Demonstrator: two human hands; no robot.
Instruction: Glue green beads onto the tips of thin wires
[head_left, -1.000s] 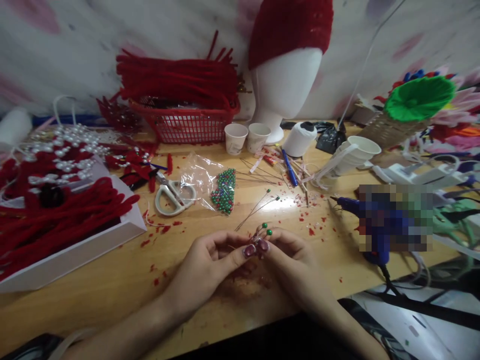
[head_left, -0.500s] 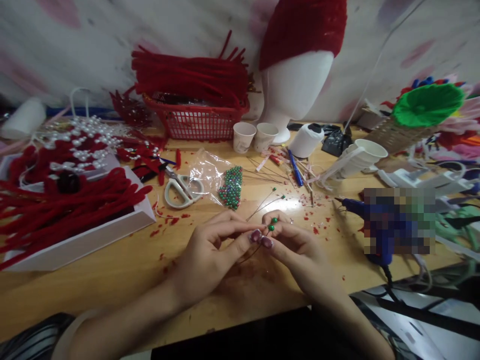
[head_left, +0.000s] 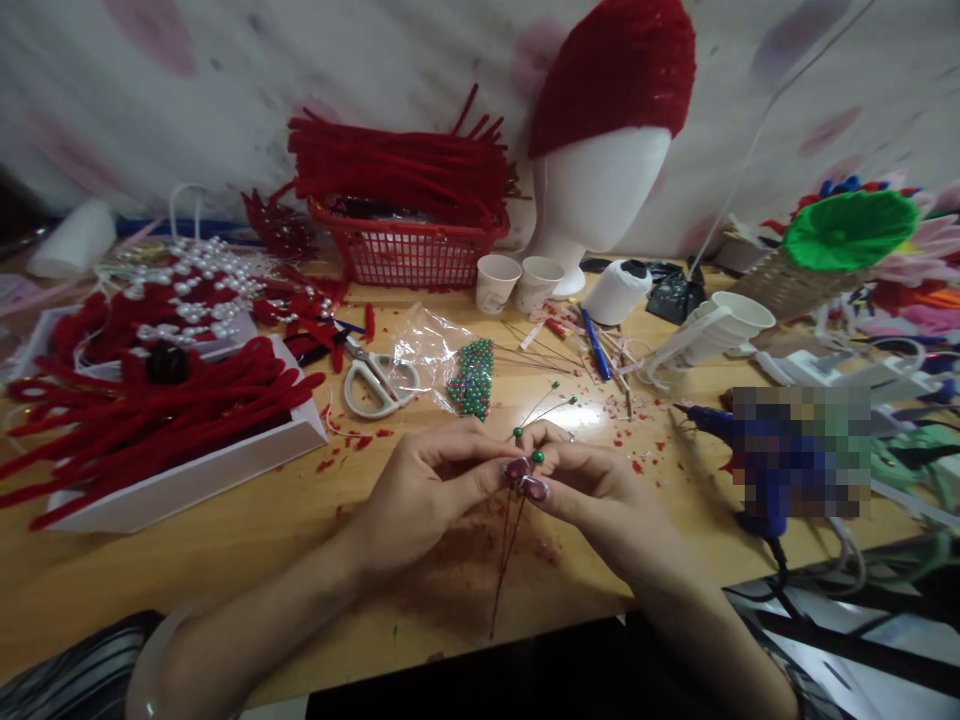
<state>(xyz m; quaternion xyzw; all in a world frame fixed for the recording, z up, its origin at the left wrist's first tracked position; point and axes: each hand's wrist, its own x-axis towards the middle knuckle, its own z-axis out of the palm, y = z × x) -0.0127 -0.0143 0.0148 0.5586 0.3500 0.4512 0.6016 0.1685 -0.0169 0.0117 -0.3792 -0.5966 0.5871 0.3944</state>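
Observation:
My left hand [head_left: 427, 485] and my right hand [head_left: 600, 500] meet over the front of the table, thumb and fingers of each pinched together. Between their fingertips are thin beaded wires. One green bead [head_left: 517, 432] pokes up by the left fingertips, and a second green bead [head_left: 538, 456] sits above the right thumb. Dark wire tails [head_left: 505, 570] hang down below the thumbs. Just beyond the hands, two more wires tipped with small green beads [head_left: 573, 400] lie on the table. A clear bag of green beads [head_left: 472, 378] is behind them.
Scissors [head_left: 375, 387] lie left of the bead bag. A white box of red fuzzy stems [head_left: 187, 470] stands at left, a red basket [head_left: 420, 255] behind. A foam head [head_left: 600, 190], paper cups [head_left: 497, 283], a thread cone [head_left: 618, 291] and a blue glue gun [head_left: 709, 420] are around.
The two green beads between my fingers have moved apart, one shifting left. The wire tails now point downward toward me. The whole view has shifted slightly.

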